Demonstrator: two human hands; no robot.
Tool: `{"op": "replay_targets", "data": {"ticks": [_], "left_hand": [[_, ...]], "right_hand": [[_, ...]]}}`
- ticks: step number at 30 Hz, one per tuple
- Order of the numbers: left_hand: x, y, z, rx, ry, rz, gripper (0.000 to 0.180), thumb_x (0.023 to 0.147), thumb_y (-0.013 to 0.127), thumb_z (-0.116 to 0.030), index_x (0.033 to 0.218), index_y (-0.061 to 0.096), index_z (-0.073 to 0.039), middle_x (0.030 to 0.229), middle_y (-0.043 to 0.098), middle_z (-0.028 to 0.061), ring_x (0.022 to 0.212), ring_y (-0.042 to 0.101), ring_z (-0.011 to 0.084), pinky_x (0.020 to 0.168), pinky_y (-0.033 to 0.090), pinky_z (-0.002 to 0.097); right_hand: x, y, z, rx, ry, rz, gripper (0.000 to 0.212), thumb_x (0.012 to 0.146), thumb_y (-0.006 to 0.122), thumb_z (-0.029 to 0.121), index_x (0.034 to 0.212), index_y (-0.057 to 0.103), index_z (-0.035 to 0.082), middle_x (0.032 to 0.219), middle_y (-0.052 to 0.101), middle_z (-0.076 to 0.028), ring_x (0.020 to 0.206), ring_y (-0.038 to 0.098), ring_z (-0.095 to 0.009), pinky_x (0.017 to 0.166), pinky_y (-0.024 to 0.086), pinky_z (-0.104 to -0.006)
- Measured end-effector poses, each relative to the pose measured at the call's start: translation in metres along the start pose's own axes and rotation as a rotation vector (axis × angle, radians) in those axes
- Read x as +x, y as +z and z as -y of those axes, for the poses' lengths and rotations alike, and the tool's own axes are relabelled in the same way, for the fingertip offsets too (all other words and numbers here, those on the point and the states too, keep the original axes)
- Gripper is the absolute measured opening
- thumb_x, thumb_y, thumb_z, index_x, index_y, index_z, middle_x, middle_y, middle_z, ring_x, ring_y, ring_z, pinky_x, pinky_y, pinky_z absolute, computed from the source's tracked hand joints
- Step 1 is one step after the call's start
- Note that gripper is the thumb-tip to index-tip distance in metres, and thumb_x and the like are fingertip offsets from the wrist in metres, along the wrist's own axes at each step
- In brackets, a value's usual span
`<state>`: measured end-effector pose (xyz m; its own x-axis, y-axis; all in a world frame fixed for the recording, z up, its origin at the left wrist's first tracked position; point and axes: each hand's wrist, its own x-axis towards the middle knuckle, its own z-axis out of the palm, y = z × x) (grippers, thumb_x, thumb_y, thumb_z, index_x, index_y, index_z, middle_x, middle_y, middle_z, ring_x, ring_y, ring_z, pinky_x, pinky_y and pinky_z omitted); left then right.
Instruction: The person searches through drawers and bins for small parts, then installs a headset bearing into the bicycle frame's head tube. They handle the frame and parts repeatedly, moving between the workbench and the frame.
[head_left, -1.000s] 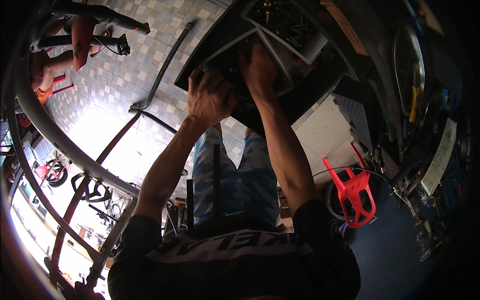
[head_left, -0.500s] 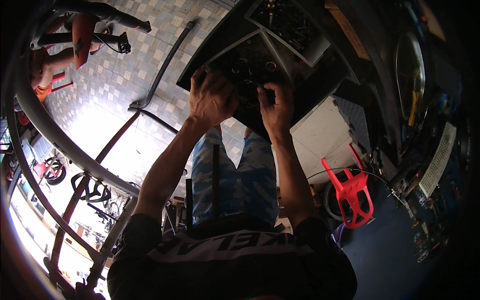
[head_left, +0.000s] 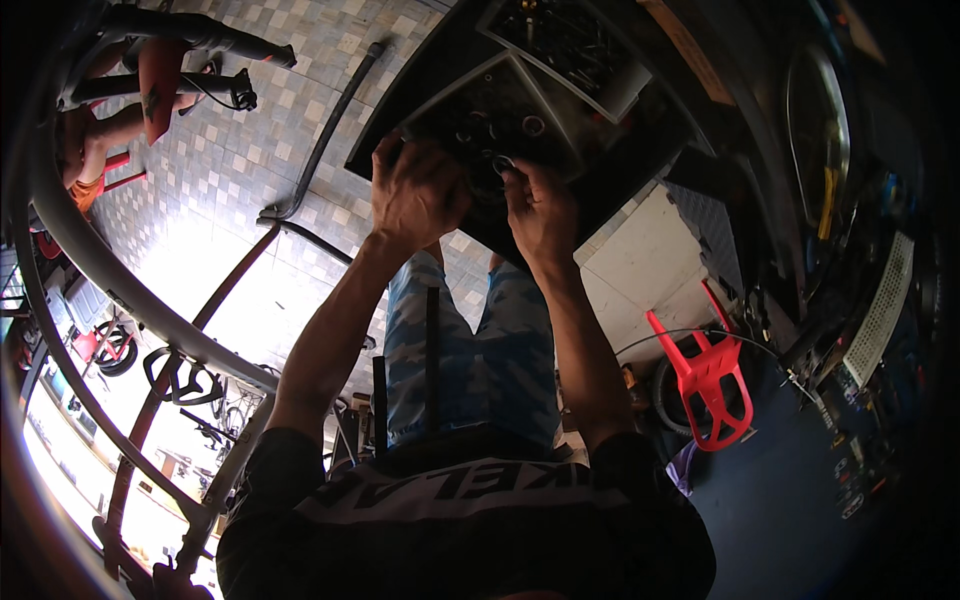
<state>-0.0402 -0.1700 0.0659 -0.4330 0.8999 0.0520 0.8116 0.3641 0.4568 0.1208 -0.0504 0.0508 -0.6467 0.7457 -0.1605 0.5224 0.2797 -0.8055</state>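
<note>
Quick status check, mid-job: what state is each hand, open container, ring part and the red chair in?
Left hand, fingers curled at the tray's left edge; grip hidden.
Right hand, thumb and forefinger pinched.
Ring, held at the right fingertips.
Tray, uncovered, with loose rings inside.
Upper bin, uncovered, holding small parts.
Red chair, unoccupied.

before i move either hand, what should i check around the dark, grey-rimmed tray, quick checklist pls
1. Left hand at the left side of the dark, grey-rimmed tray: ok.
2. What the left hand grips, its curled fingertips being hidden: cannot tell.
3. Right hand fingertips at a small, shiny ring: ok.
4. Ring firmly pinched: cannot tell.
5. Light inside the tray: not ok, deep shadow.
6. Red plastic chair apart from both hands: ok.
</note>
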Motion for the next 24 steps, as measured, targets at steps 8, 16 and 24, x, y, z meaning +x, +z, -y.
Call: {"op": "replay_targets", "data": {"ticks": [8,16,24], "left_hand": [[0.0,0.001,0.001,0.005,0.006,-0.006,0.015,0.075,0.077,-0.023,0.088,0.08,-0.016,0.096,0.076,0.0,0.113,0.066,0.0202,0.117,0.032,0.0508],[-0.001,0.001,0.002,0.021,0.012,0.009,0.016,0.075,0.076,-0.025,0.087,0.078,-0.016,0.097,0.073,0.0011,0.112,0.065,0.0219,0.115,0.032,0.0526],[0.0,0.002,0.002,0.014,0.012,-0.017,0.014,0.075,0.077,-0.024,0.086,0.077,-0.016,0.095,0.073,0.001,0.111,0.065,0.0212,0.114,0.033,0.0514]], "right_hand": [[0.006,0.001,0.01,-0.027,0.008,0.099,0.027,0.098,0.074,0.01,0.125,0.07,0.008,0.107,0.075,-0.015,0.096,0.075,-0.034,0.081,0.061,-0.0418],[0.019,0.01,0.008,0.545,0.197,0.142,0.025,0.103,0.071,0.008,0.128,0.068,0.005,0.107,0.076,-0.009,0.089,0.073,-0.018,0.077,0.058,-0.0316],[0.026,0.006,0.001,0.856,0.396,0.156,0.029,0.102,0.073,0.007,0.13,0.066,0.004,0.102,0.073,-0.004,0.081,0.066,-0.008,0.072,0.053,-0.0236]]}}
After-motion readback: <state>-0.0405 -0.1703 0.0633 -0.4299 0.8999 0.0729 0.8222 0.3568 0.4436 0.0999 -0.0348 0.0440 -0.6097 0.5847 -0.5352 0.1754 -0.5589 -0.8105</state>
